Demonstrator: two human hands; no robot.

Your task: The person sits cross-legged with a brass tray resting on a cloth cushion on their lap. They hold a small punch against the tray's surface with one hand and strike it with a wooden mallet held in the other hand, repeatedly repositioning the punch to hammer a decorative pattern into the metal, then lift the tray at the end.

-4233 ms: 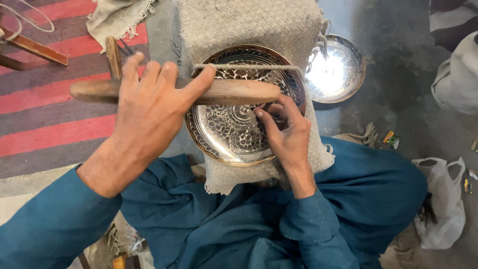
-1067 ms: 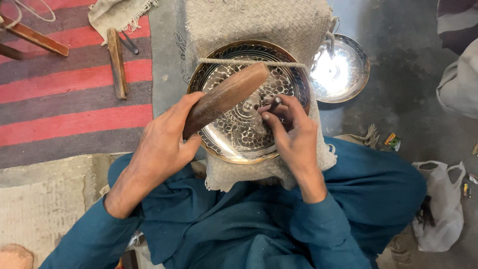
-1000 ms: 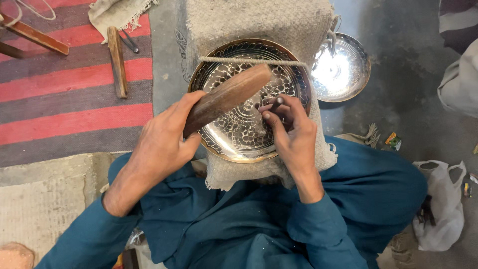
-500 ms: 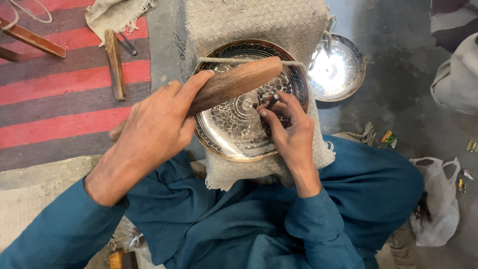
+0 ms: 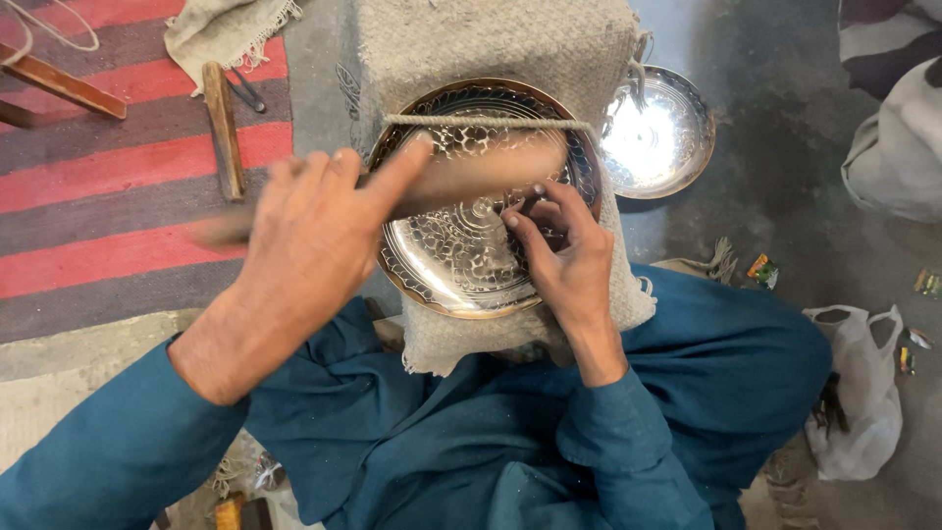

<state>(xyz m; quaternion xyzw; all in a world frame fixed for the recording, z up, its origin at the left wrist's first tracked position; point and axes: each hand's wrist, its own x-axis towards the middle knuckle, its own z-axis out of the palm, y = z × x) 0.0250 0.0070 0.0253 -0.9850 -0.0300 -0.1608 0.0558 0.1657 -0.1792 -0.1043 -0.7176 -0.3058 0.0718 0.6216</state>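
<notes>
My left hand (image 5: 304, 250) grips a wooden mallet (image 5: 471, 177), which is blurred and raised level above an engraved metal plate (image 5: 446, 265). The plate rests on a burlap-covered block (image 5: 491, 44), with a cord (image 5: 481, 122) stretched across its upper part. On the plate's right half, my right hand (image 5: 559, 260) pinches a small dark chisel (image 5: 535, 204) with its tip on the surface. Most of the chisel is hidden by my fingers.
A shiny plain metal bowl (image 5: 655, 132) lies right of the block. A wooden stick (image 5: 223, 128) and a dark tool lie on the red striped rug (image 5: 108, 177). A white plastic bag (image 5: 863, 393) lies at the right on the floor. My teal-clad legs fill the foreground.
My left hand has lifted the mallet off the chisel and swung it up and left to a level position. My right hand has stayed on the plate.
</notes>
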